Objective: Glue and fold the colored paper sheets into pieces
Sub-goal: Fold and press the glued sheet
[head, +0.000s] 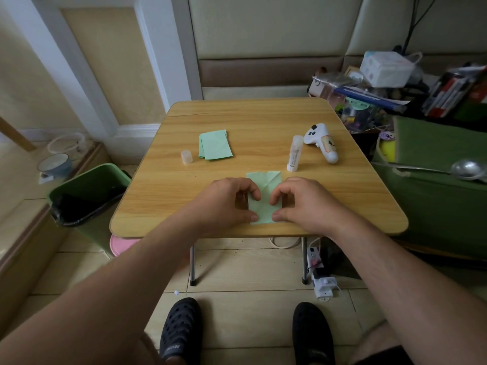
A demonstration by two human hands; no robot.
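Seen from above at a small wooden bench [263, 122]: both hands working one pale green sheet [263, 204] near the front edge, centred between the wrists. Left hand [226, 201] curled over the sheet's left side, thumb pressing the near left corner, fingertips bent down onto the paper. Right hand [303, 204] mirrored on the right side, thumb at the near right corner, forefinger hooked onto the edge. Each grip curled round the paper and pinching it, neither one spread. Whether a flap is lifted under the fingers, hard to tell.

Long axis of the sheet running straight away from the body, its far end poking out beyond the knuckles and showing diagonal creases. Both hands about equally near; the paper directly between them, so the coming fold probably turning on that centre line, sides brought inward or the near end pushed toward the far one.

Glue stick [294, 154] lying uncapped just beyond and right of the sheet, nearer the right hand, its long axis also pointing away. Its cap [186, 157] standing well apart on the left, beside a stack of green sheets [214, 144]. White handheld controller [322, 142] resting just right of the glue stick.
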